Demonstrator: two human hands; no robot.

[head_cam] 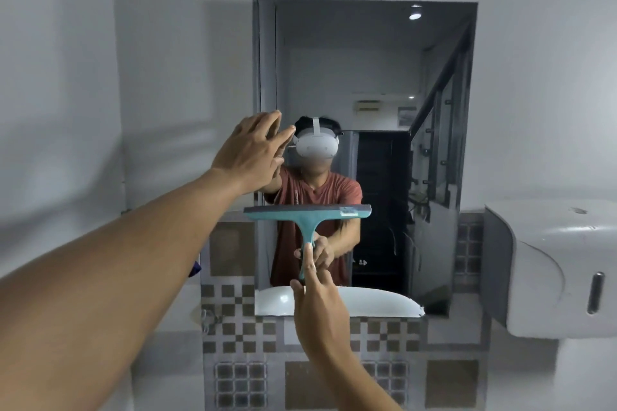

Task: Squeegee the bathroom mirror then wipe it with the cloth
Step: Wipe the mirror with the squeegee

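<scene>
The rectangular mirror [377,83] hangs on the white wall straight ahead. A teal squeegee [309,217] stands upright against its lower half, blade across the top, handle pointing down. My right hand [319,307] grips the lower end of the handle from below. My left hand [250,152] is raised at the mirror's left edge with fingers spread, fingertips at the glass, holding nothing. The mirror reflects a person in a red shirt with a white headset. No cloth can be made out for certain.
A white wall-mounted dispenser [554,270] juts out right of the mirror. Checkered grey and brown tiles [240,337] run below and beside it. A small blue object [195,269] peeks out behind my left forearm. A white basin shows in the reflection [367,302].
</scene>
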